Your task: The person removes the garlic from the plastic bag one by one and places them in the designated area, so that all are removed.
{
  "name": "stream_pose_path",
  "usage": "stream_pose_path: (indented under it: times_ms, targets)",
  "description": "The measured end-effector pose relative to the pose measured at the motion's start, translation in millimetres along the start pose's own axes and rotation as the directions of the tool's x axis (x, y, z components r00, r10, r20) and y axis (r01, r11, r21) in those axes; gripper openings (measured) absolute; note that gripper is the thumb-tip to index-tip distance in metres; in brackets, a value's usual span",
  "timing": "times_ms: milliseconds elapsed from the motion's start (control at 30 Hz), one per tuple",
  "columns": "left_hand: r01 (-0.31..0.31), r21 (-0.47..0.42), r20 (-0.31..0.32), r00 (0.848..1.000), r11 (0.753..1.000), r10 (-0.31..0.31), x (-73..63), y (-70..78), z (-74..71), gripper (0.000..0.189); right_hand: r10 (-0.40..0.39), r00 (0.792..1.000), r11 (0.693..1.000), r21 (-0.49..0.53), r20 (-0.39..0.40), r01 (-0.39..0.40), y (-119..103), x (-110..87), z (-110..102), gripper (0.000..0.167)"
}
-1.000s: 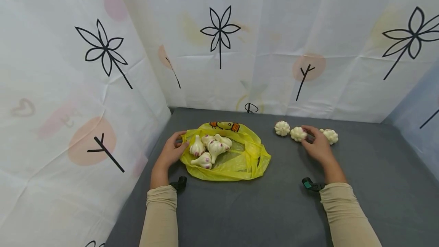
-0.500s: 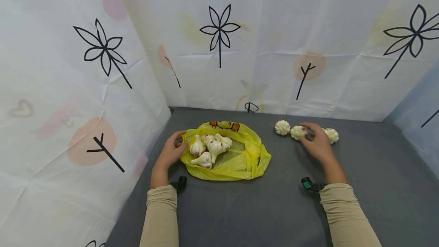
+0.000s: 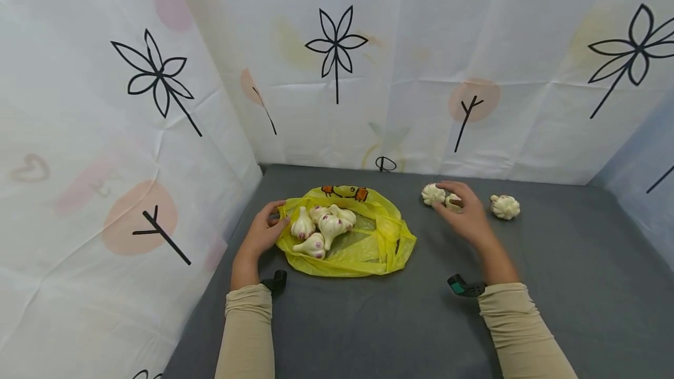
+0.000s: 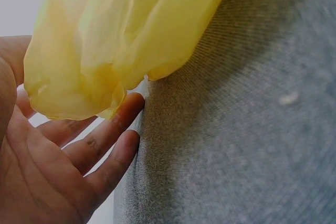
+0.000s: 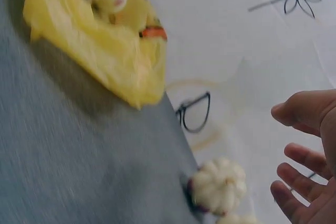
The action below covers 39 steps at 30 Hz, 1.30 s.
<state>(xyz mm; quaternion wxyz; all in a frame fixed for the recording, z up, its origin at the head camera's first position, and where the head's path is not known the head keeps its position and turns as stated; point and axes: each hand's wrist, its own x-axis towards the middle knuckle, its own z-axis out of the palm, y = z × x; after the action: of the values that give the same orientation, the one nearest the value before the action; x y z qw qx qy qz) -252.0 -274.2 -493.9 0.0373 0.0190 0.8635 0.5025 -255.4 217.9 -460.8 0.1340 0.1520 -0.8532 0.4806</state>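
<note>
In the head view, my left hand rests at the left edge of a crumpled yellow plastic bag. Its fingers are loosely spread against the bag's outside in the left wrist view. Several garlic bulbs lie in the mouth of the bag. To the right, my right hand reaches over the table with thumb and fingers apart. A garlic bulb is just beyond its fingertips, and another bulb shows partly between thumb and fingers. In the right wrist view, that hand has nothing between its fingers.
A third loose garlic bulb sits to the right of my right hand. The grey table ends at a white patterned cloth at the back, and more cloth hangs on the left side.
My right hand has moved left over the middle bulb toward the leftmost one, leaving the right bulb fully in sight. My left hand and the bag have stayed in place.
</note>
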Motion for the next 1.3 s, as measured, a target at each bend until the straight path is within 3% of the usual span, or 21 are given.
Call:
stream_pose_path:
  times_ms: [233, 467, 767, 1300]
  targets:
    - [0.003, -0.005, 0.010, 1.000, 1.000, -0.003, 1.3, -1.2, -0.1, 0.056, 0.006, 0.997, 0.996, 0.086, 0.073, -0.012, -19, -0.9, 22, 0.049]
    - [0.007, 0.000, 0.010, 1.000, 1.000, -0.007, 3.9, -2.6, -1.8, 0.055, -0.012, 0.990, 0.984, 0.179, 0.144, -0.014, -33, 0.2, 61, 0.052]
    - [0.009, -0.010, 0.008, 1.000, 1.000, -0.009, 2.9, -2.3, 0.0, 0.056, -0.030, 0.969, 0.981, 0.194, 0.243, -0.019, -55, 2.2, 101, 0.044]
    - [-0.001, -0.007, 0.005, 1.000, 1.000, 0.002, -0.5, 0.3, -1.4, 0.056, -0.027, 0.945, 0.979, 0.197, 0.325, -0.040, -79, -3.8, 150, 0.042]
